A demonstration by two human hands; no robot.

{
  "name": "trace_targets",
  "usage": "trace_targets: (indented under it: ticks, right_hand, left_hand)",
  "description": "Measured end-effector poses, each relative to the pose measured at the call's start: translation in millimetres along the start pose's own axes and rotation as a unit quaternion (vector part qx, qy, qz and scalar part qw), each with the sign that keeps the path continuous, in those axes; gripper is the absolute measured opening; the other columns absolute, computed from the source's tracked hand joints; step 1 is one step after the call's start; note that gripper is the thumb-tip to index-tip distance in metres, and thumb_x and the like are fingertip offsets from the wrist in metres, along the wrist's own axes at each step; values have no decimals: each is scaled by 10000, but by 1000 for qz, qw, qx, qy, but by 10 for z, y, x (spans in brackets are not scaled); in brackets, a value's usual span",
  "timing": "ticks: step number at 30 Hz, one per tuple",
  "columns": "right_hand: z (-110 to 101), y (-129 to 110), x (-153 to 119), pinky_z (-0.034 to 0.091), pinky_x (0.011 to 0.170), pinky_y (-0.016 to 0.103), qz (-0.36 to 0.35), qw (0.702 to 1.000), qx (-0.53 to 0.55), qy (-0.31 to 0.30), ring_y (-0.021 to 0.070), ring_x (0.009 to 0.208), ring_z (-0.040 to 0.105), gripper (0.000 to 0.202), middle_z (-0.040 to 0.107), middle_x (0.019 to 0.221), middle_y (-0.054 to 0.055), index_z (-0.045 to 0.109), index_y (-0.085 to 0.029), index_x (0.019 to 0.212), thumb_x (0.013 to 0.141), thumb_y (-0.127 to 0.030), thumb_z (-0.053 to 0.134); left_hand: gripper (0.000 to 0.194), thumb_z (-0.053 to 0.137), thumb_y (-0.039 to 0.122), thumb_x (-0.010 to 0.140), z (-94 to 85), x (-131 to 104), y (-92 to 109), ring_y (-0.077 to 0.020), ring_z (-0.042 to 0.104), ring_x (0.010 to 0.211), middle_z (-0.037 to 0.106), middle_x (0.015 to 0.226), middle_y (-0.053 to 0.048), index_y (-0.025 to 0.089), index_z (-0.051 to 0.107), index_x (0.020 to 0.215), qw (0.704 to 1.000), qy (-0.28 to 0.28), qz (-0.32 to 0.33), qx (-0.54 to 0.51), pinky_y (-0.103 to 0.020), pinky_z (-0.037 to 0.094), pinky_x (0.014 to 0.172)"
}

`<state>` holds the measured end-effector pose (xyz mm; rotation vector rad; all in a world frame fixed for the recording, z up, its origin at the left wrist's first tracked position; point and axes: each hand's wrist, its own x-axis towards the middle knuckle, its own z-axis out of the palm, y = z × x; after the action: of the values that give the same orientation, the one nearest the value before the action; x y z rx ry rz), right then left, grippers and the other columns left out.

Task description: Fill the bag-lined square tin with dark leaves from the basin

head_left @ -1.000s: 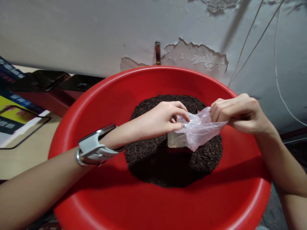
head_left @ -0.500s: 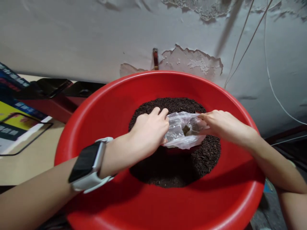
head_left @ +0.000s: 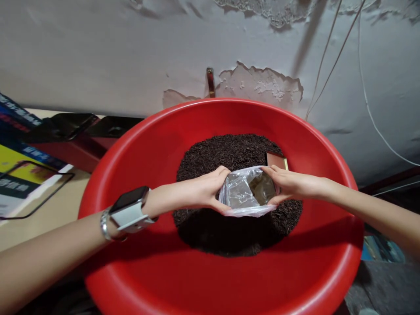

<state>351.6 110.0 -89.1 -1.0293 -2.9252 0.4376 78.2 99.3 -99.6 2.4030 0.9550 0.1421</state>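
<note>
My left hand (head_left: pixel 215 189), with a watch on its wrist, grips the left edge of a clear plastic bag (head_left: pixel 241 190). My right hand (head_left: pixel 284 183) holds the bag's right edge, thumb and fingers apart around the rim. Between them the bag's mouth is spread wide, showing a shiny, crinkled inside with a darker patch at the right. What supports the bag underneath is hidden. Just behind my right hand a reddish panel with a gold edge (head_left: pixel 277 161) stands up. Below lies a mound of dark, loose tea-like leaves (head_left: pixel 226 151) in a big red basin (head_left: pixel 223 280).
Dark red boxes with black tops (head_left: pixel 70 131) stand left of the basin, beside a printed yellow and blue package (head_left: pixel 22 162) and a thin black frame (head_left: pixel 36 205) on a pale table. A peeling wall (head_left: pixel 131 57) rises behind, with hanging cords (head_left: pixel 323 72) on the right.
Both hands have rotated and lowered slightly around the bag, and its mouth is wider. The panel behind my right hand has come into clearer view. A bracelet now shows by the watch.
</note>
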Motion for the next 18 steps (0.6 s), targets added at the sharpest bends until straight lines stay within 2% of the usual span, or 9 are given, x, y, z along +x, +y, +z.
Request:
trace_targets:
  ticks: [2,4,10,13,18]
  right_hand:
    - [22,-16,-53,415,993,462,28,997,66,-22,315,1214,472,857,459,1321,205,251,-131,1415,741,-461,664]
    - [47,-38,-96,357,1049,473,40,991,127,-18,313,1291,384,906,362,1398,226,181,-115,1434,742,-444,664]
    - [202,28,-183,209,1139,459,29,969,243,-28,287,1388,221,1044,140,1509,189,3,-181,1461,714,-415,695]
    - [266,124,-142,200,1136,465,11,961,275,-25,281,1385,224,1054,144,1500,198,-5,-186,1448,702,-402,708]
    - [350,260,-12,201,1124,474,-12,950,311,-12,275,1354,274,1050,206,1462,208,23,-180,1418,660,-336,733]
  left_hand:
    - [721,682,551,674,68,-11,-73,-240,495,1076,478,1134,-85,166,426,1227,999,15,9,-40,-322,429,929]
    - [761,708,514,651,142,-21,-95,-255,467,1136,457,1189,-94,178,385,1252,998,33,3,-62,-351,409,974]
    - [954,730,367,597,393,-71,-61,-296,440,1215,383,1324,-153,186,179,1355,991,84,-9,-102,-410,393,1024]
    - [1006,739,329,564,467,-46,-95,-323,402,1256,341,1365,-165,198,147,1366,988,119,-4,-95,-447,355,1058]
    - [953,742,295,558,513,29,-183,-313,413,1242,384,1327,-159,181,187,1324,980,143,-19,-134,-476,333,1067]
